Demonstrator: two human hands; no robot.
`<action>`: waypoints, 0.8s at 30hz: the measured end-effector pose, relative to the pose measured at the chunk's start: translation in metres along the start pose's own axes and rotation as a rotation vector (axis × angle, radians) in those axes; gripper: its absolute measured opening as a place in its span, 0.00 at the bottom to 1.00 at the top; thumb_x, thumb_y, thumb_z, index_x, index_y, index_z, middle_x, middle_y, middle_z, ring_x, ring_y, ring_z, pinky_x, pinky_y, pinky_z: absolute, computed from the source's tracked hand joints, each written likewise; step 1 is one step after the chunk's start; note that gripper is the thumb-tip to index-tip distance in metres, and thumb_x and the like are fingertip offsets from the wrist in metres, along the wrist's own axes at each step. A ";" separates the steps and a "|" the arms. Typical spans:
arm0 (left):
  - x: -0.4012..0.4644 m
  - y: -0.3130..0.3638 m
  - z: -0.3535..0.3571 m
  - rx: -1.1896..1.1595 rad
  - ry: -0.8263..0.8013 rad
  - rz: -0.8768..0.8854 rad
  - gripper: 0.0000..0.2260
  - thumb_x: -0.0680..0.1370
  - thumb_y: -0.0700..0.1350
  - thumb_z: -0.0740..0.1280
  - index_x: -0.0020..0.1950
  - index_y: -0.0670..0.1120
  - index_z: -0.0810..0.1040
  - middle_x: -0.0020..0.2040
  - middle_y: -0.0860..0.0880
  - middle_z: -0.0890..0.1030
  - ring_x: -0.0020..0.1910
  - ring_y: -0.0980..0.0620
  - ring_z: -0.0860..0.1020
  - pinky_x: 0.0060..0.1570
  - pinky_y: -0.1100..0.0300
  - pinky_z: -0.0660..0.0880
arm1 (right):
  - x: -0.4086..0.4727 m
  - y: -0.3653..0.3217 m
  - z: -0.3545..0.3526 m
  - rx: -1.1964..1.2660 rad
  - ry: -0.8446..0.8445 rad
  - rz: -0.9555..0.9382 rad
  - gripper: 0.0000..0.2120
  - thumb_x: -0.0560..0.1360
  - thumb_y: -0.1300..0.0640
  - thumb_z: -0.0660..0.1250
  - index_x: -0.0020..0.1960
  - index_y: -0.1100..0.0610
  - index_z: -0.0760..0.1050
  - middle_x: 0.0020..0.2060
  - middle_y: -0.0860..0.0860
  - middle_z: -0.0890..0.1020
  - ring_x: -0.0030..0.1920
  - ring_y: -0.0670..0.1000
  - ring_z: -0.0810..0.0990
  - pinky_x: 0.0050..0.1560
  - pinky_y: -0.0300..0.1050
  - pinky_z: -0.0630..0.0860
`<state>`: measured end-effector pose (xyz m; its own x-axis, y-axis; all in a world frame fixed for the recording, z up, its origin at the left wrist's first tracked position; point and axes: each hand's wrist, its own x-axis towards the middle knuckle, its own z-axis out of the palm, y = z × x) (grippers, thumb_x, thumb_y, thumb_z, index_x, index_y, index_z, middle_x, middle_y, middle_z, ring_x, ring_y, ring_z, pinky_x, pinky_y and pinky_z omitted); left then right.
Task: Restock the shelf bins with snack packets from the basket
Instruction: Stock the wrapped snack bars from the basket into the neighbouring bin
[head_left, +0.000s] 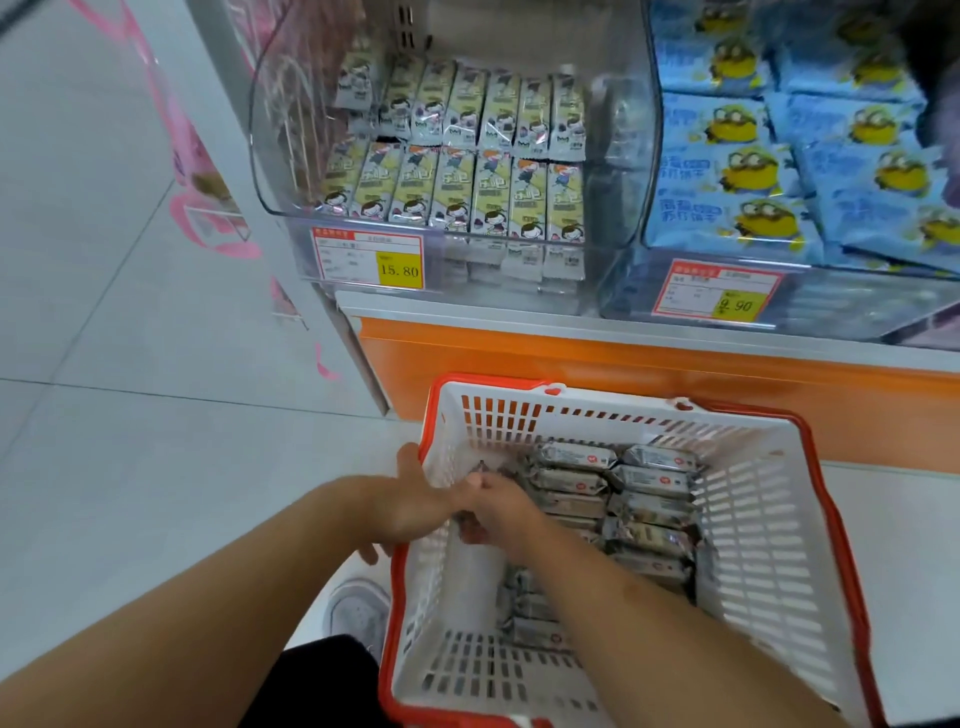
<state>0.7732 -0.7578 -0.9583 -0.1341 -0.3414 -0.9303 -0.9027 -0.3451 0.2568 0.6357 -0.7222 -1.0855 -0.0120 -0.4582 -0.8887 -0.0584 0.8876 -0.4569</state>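
Both hands are at the left wall of the white basket (769, 545) with the red rim, which sits on the floor in front of the orange shelf base (649, 374). Left hand (410, 506) grips the basket's left rim, thumb inside, fingers wrapped outside. Right hand (493, 506) is down inside the basket, fingers curled round a silver snack packet (480, 470) by the left wall; grip detail partly hidden. More silver packets (644, 512) lie stacked in rows along the basket's middle and far side. Above, a clear shelf bin (275, 171) holds yellow-green cartoon packets (467, 176) in two rows, price tag (369, 260) reads 15.80. Right of it, a bin with blue minion biscuit packs (737, 171), tag (719, 296) 9.90. A grey shoe (358, 613) shows beside the basket.
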 end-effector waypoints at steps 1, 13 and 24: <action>0.001 -0.001 0.000 -0.010 -0.002 0.004 0.50 0.73 0.77 0.57 0.80 0.56 0.32 0.81 0.42 0.62 0.69 0.35 0.74 0.61 0.41 0.78 | -0.002 0.001 -0.002 0.001 0.019 -0.038 0.04 0.81 0.59 0.69 0.54 0.58 0.78 0.39 0.56 0.81 0.32 0.51 0.78 0.32 0.43 0.74; -0.054 0.012 -0.010 0.246 0.169 0.064 0.43 0.80 0.72 0.49 0.84 0.45 0.39 0.82 0.41 0.58 0.71 0.41 0.73 0.65 0.47 0.75 | -0.163 -0.045 -0.066 -0.364 0.042 -0.454 0.11 0.80 0.59 0.72 0.58 0.45 0.83 0.52 0.47 0.84 0.47 0.46 0.84 0.51 0.46 0.82; -0.184 0.070 -0.029 -0.728 0.048 0.660 0.07 0.84 0.44 0.65 0.56 0.42 0.79 0.42 0.47 0.84 0.35 0.49 0.82 0.37 0.52 0.83 | -0.318 -0.088 -0.084 -0.700 0.101 -1.039 0.18 0.81 0.60 0.67 0.61 0.37 0.80 0.56 0.42 0.75 0.53 0.43 0.81 0.56 0.40 0.77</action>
<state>0.7461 -0.7441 -0.7612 -0.4892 -0.6890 -0.5347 -0.1780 -0.5213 0.8346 0.5606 -0.6582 -0.7597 0.2823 -0.9540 -0.1007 -0.6021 -0.0945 -0.7928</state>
